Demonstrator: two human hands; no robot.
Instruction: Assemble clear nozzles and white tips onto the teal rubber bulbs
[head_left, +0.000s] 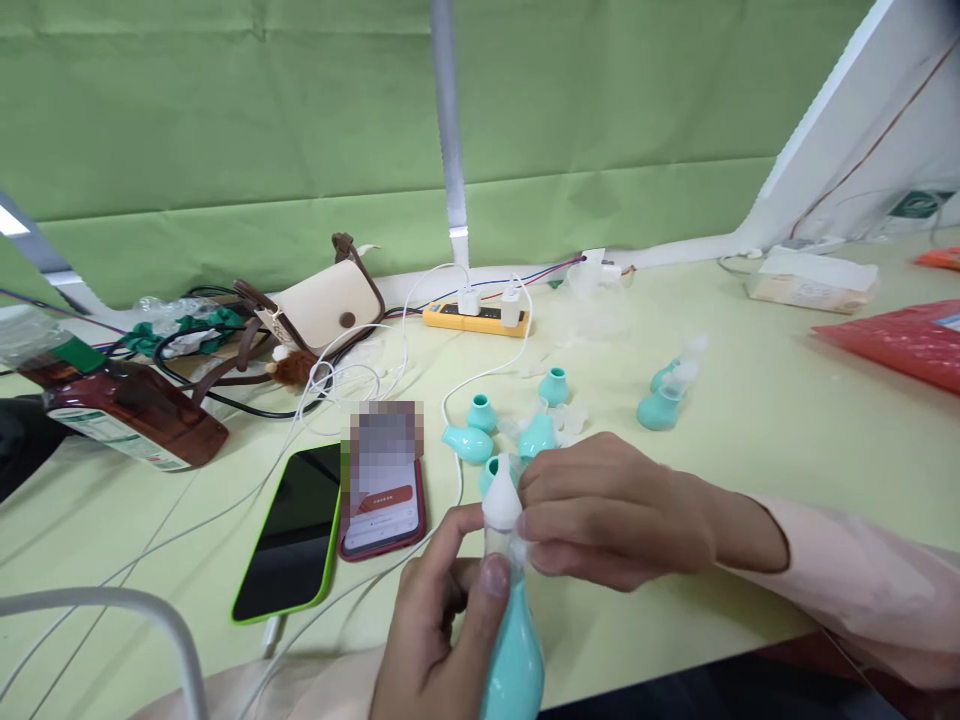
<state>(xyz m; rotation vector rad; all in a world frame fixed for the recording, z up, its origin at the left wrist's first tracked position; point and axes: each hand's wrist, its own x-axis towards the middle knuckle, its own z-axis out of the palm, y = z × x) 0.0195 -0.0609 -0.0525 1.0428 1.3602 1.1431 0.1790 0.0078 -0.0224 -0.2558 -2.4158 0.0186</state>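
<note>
A teal nasal aspirator (516,650) with a white tip and a clear collar stands nearly upright at the table's front edge. My left hand (442,620) grips it around the collar, thumb in front and bulb hanging below. From the right, my right hand (615,510) has its closed fingers against the side of the white tip and collar; their exact hold is partly hidden. Just beyond lie loose teal bulbs (469,444), some with open necks, and small clear plastic parts (574,418). Farther right, two aspirators with clear tops (660,408) rest on their sides.
Left of my hands lie a green-cased phone (289,535) and a red-cased phone (382,520), with white cables around them. Behind are a yellow power strip (476,320), a cream handbag (326,305) and a brown bottle (139,410). A tissue pack (814,280) and red bag (900,340) are right.
</note>
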